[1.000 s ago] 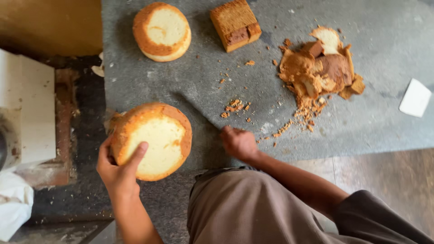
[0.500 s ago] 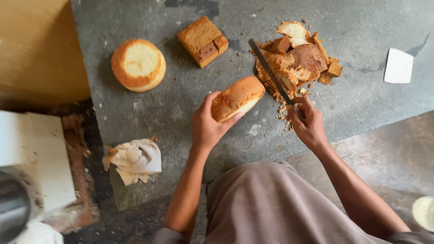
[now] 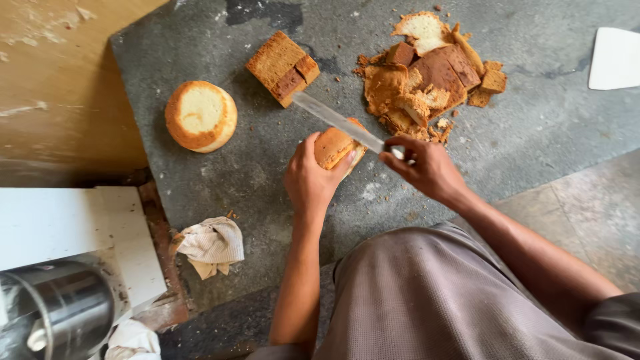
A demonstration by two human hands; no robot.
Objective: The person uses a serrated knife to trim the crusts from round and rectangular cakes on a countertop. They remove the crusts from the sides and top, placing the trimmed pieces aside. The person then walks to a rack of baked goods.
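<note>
My left hand [image 3: 310,180] grips a round sponge cake [image 3: 335,146] and holds it up on its edge above the grey stone counter [image 3: 520,133]. My right hand [image 3: 427,167] holds a long knife [image 3: 337,120] by the handle, and the blade lies across the top of that cake, pointing up and left. A second round cake [image 3: 200,115] lies flat at the left. A rectangular brown cake block [image 3: 283,68] sits behind the blade's tip. A heap of cake trimmings and crumbs [image 3: 430,77] lies behind my right hand.
A white scraper [image 3: 615,59] lies at the far right of the counter. A crumpled cloth [image 3: 212,245] sits near the counter's front left edge. A white appliance with a steel bowl [image 3: 63,307] stands at lower left. A tan wall [image 3: 60,80] borders the left.
The knife has swung from the trimmings heap over to the held cake, with its blade now across the cake's top. My left hand has kept hold of the cake, tilted more upright.
</note>
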